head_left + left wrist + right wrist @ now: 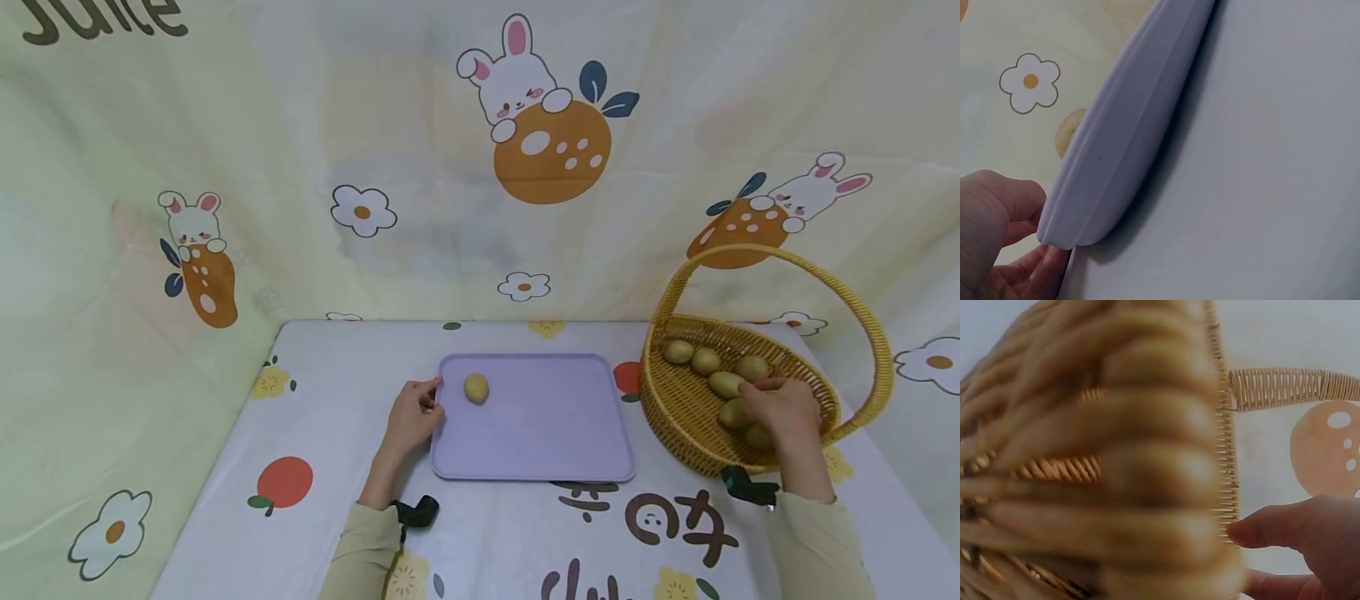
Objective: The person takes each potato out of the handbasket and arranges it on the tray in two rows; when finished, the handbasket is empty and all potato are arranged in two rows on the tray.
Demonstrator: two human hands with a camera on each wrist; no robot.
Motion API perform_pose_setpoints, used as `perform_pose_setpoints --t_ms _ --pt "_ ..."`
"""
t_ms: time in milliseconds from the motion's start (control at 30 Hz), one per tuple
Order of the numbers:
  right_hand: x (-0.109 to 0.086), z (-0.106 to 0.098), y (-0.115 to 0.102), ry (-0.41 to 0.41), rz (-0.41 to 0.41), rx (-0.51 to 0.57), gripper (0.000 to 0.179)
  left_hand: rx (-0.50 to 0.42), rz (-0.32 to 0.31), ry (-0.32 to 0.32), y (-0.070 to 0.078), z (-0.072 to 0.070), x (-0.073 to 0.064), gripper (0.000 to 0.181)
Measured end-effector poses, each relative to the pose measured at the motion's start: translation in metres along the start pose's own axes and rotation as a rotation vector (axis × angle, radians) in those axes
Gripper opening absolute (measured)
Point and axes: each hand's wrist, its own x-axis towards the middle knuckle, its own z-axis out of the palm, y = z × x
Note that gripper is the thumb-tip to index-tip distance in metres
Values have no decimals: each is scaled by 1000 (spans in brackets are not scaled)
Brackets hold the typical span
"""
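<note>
A lilac tray (540, 425) lies on the table with one small yellowish potato (476, 388) near its upper left corner. At the tray's left edge, my left hand (412, 417) pinches the rim; in the left wrist view the thumb (1025, 199) is at the rim's outer side and other fingers are below it. My right hand (783, 410) reaches into the wicker basket (678, 425), its fingertips against an oval potato (725, 384). Several more potatoes lie around that hand. In the right wrist view the basket wall hides the fingertips, so their hold is unclear.
The basket's tall arched handle (873, 350) rises over the right hand's area. A patterned cloth (337, 450) covers the table, and printed curtains (420, 125) stand behind and at the sides. Black wrist cameras (417, 512) are strapped to both forearms.
</note>
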Motion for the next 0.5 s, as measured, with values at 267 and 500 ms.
perform_pose_setpoints --t_ms 267,500 --pt "3 -7 1 -43 -87 -57 46 -4 16 5 -1 -1 0 51" --pt "7 -10 -5 -89 -140 -84 28 0 -18 2 -4 -2 0 52"
